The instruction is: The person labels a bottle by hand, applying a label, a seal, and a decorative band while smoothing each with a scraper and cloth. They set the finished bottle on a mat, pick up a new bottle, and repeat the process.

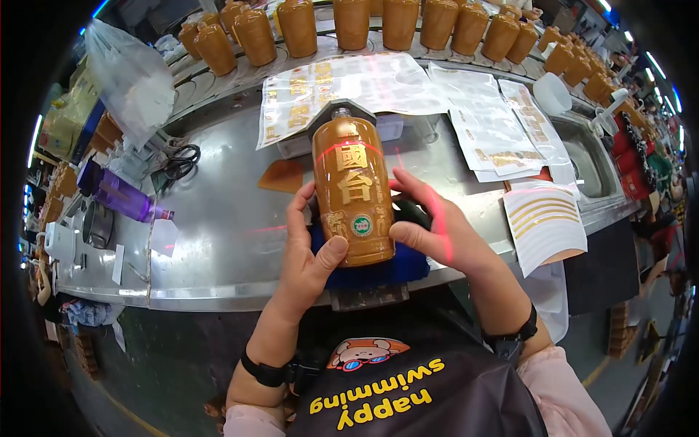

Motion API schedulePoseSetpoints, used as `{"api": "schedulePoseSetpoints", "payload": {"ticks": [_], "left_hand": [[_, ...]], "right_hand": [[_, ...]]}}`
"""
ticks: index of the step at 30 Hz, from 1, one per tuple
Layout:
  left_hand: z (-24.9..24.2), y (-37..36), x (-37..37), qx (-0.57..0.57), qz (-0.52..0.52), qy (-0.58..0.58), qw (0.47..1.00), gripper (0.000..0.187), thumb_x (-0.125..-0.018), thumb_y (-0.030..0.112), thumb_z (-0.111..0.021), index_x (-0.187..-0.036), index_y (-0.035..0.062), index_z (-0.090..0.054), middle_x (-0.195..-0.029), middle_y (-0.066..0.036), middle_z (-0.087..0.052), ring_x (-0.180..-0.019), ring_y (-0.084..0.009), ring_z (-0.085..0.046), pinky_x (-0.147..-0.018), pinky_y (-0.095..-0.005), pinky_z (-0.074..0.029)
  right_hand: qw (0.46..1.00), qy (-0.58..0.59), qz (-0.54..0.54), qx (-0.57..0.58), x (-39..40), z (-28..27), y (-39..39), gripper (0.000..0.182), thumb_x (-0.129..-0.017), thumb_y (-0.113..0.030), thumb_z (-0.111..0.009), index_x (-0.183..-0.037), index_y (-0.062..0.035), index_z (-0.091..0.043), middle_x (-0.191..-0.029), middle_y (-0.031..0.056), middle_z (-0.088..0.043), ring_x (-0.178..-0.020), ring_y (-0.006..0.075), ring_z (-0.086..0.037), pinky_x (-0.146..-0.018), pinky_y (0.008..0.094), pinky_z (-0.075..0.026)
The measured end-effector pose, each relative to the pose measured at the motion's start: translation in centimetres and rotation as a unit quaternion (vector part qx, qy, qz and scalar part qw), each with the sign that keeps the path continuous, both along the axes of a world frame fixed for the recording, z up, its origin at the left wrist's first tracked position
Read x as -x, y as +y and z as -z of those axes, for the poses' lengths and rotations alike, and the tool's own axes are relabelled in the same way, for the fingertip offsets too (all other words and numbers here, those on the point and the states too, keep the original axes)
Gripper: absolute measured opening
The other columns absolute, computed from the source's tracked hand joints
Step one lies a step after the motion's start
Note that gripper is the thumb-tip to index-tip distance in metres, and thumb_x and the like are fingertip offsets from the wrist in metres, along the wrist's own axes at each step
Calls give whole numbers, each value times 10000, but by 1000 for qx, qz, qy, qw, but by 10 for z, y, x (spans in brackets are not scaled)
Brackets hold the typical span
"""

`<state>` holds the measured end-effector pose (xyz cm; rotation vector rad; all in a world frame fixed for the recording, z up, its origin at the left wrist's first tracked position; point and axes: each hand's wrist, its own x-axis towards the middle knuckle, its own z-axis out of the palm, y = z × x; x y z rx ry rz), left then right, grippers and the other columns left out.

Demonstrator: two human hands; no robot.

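A glossy brown ceramic bottle (354, 171) with gold characters and a round green-and-white label lies tilted back, neck pointing away from me, on a holder with a blue pad (411, 269). My left hand (306, 244) grips its lower left side, the thumb over the front near the base. On the opposite side my right hand (437, 226) holds the lower right edge between thumb and fingers; some fingertips are hidden behind the bottle. Red laser lines cross the bottle's shoulder and my right hand. A dark angled bracket (342, 106) stands around the neck.
Sheets of gold decals (495, 135) lie behind and right, beside a curved-strip sheet (546, 222). Several brown bottles (352, 25) line the conveyor at the back. Scissors (180, 162), a purple bottle (120, 193) and a plastic bag (131, 80) are left. A sink (593, 164) is right.
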<state>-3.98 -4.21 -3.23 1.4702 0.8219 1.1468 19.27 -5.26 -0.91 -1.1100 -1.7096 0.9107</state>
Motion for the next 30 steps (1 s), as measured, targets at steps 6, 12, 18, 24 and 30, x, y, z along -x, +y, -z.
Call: {"api": "schedulePoseSetpoints", "payload": {"ticks": [6,12,18,24,30], "left_hand": [[2,0,-2,-1,-2,-4,1000,857,-898,444,-661,-1478,-1,-211,-1460,-176,-325,-1394,-277,-277,-1154,-393,-202],[-2,-1,-4,-3,-5,1,1000,862,-895,450,-657,-1477,-5,-213,-1470,-187,-323,-1395,-280,-281,-1155,-394,-202],[1,3,3,-26,48,-44,998,947,-856,437,-700,-1506,-3,-170,-1473,-197,-337,-1402,-296,-281,-1156,-405,-206],[1,-3,18,-158,1,223,962,1054,-777,453,-769,-1518,1,-171,-1523,-252,-284,-1364,-395,-357,-1155,-469,-223],[-11,-3,18,-162,28,164,973,943,-834,367,-733,-1502,-22,-192,-1518,-246,-291,-1389,-364,-329,-1171,-436,-180]], "right_hand": [[978,-112,26,-175,0,-39,-21,266,-813,-36,-695,-1062,-20,-601,-951,154,-637,-817,302,-648,-703,353,-512],[994,-42,94,-33,3,-35,-10,225,-805,-43,-724,-1011,-46,-633,-804,73,-609,-708,141,-588,-589,271,-452],[938,-171,-128,-274,15,-65,-17,350,-688,-13,-784,-1020,-73,-689,-817,60,-568,-706,209,-554,-609,338,-433],[998,43,5,44,10,-49,-22,163,-880,-96,-682,-1004,-7,-625,-823,52,-631,-716,92,-579,-629,246,-463],[988,88,39,125,12,-26,-21,236,-921,-175,-663,-1039,14,-585,-856,58,-647,-762,83,-582,-670,254,-487]]}}
